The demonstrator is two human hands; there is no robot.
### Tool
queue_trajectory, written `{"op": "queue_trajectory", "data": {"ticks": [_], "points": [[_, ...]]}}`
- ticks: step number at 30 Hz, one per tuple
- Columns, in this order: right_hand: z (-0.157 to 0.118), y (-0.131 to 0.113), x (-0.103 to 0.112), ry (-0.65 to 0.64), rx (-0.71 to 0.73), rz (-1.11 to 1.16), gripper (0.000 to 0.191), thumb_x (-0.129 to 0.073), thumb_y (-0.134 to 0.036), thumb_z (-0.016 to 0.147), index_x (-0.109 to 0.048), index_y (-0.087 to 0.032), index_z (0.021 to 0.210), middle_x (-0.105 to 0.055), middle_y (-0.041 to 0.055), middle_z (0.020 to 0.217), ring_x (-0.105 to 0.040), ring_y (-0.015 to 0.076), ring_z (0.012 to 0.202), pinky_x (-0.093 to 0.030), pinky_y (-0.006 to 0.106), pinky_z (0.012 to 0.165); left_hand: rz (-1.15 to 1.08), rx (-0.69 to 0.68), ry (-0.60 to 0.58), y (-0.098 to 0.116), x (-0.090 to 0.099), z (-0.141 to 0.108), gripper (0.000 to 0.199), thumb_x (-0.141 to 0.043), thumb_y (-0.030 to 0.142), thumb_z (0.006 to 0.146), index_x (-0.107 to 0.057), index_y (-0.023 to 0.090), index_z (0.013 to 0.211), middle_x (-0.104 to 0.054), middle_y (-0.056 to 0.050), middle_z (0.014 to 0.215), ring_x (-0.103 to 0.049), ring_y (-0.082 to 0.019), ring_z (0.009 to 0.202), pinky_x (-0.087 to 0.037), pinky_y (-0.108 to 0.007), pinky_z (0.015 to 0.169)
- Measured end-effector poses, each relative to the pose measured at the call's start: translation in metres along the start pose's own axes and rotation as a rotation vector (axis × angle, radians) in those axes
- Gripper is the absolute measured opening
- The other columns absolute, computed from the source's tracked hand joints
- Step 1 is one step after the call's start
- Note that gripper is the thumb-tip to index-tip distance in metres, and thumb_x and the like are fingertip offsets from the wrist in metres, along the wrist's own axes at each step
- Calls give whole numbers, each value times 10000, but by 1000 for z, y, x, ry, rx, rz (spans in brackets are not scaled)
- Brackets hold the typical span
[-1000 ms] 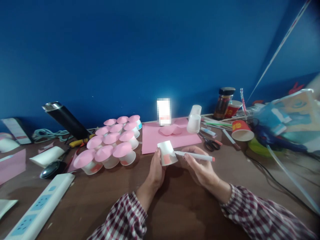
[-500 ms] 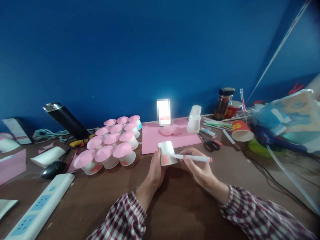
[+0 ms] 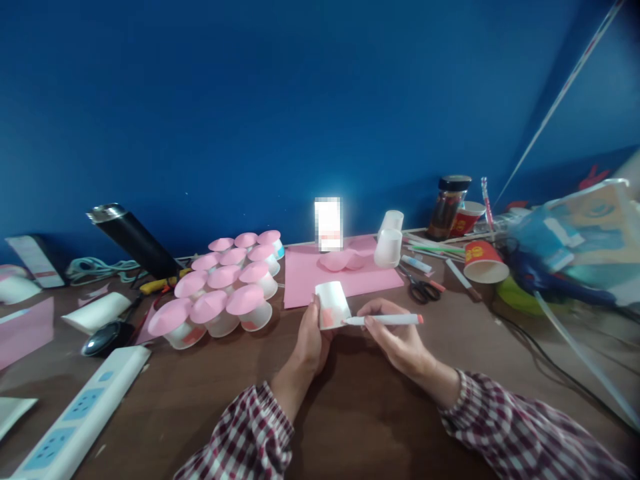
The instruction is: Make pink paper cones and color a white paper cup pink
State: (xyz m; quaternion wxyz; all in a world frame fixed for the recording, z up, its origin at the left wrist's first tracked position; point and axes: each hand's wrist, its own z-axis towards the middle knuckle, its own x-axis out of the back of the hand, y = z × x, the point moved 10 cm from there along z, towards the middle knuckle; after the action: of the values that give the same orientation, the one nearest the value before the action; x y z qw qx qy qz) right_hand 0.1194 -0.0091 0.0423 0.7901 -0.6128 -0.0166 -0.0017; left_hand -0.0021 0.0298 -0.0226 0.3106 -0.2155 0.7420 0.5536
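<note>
My left hand (image 3: pixel 309 343) is closed around the left side of a small white paper cup (image 3: pixel 332 300), tilted, with a light orange patch on its wall. Between the fingertips of my right hand (image 3: pixel 395 340) is a white marker (image 3: pixel 395 320) with an orange-red end. The marker's tip touches or nearly touches the cup's lower right side; which one I cannot tell. Behind the cup lie pink paper sheets (image 3: pixel 305 273), with cut pink paper pieces (image 3: pixel 343 261) on them. To the left stand several white cups topped with pink paper cones (image 3: pixel 245 300).
White cups (image 3: pixel 388 249), scissors (image 3: pixel 423 290), more markers (image 3: pixel 463 279) and a red paper cup (image 3: pixel 484 261) sit to the right, near a dark jar (image 3: pixel 447 208). A power strip (image 3: pixel 80 413), a black flask (image 3: pixel 135 243) and a mouse (image 3: pixel 106 339) are left.
The cup has turned slightly in my left hand, shifting its orange patch left. The marker tip has moved a little down and left along the cup.
</note>
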Motion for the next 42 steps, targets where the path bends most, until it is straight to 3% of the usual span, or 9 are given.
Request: {"op": "queue_trajectory", "data": {"ticks": [8,22,28,33,37,42], "points": [[1,-5,3,49,7,-8,211,-594,-365,832,-622,-156,840,-538,-10,597,-433,99,504,-342,214,461,-4,-3,-40,0,-4,0,431,-529,513,829,-625,105,932,-671,-79,858,-617,-206,788,-459,-340,785],[1,-5,1,6,22,-43,209,-584,-368,839,-617,-161,826,-550,1,609,-452,106,508,-362,220,459,38,-28,-4,1,0,0,407,-564,512,804,-623,116,875,-642,-57,796,-581,-169,735,-447,-294,745],[0,3,-3,-37,-13,89,192,-598,-369,842,-592,-177,836,-501,-30,560,-394,85,462,-321,206,424,57,-17,-8,2,-4,-2,432,-532,528,820,-621,110,886,-635,-50,752,-575,-157,682,-459,-297,710],[2,9,2,45,-67,210,232,-649,-404,800,-593,-188,865,-462,-44,556,-380,82,461,-312,205,417,43,-6,-16,3,-6,-2,422,-524,512,832,-628,113,926,-663,-75,795,-596,-186,722,-459,-311,719],[1,-3,9,131,-2,130,218,-662,-388,787,-622,-187,859,-525,-22,598,-427,90,498,-360,206,443,52,-32,-20,5,-5,-2,398,-521,507,837,-631,137,934,-657,-54,799,-587,-175,728,-443,-298,719],[-4,-10,6,113,82,-3,175,-608,-354,830,-619,-191,890,-587,17,675,-502,120,536,-422,230,479,59,-46,30,5,1,0,380,-554,522,809,-615,148,848,-618,-15,715,-537,-141,652,-416,-270,674]]}}
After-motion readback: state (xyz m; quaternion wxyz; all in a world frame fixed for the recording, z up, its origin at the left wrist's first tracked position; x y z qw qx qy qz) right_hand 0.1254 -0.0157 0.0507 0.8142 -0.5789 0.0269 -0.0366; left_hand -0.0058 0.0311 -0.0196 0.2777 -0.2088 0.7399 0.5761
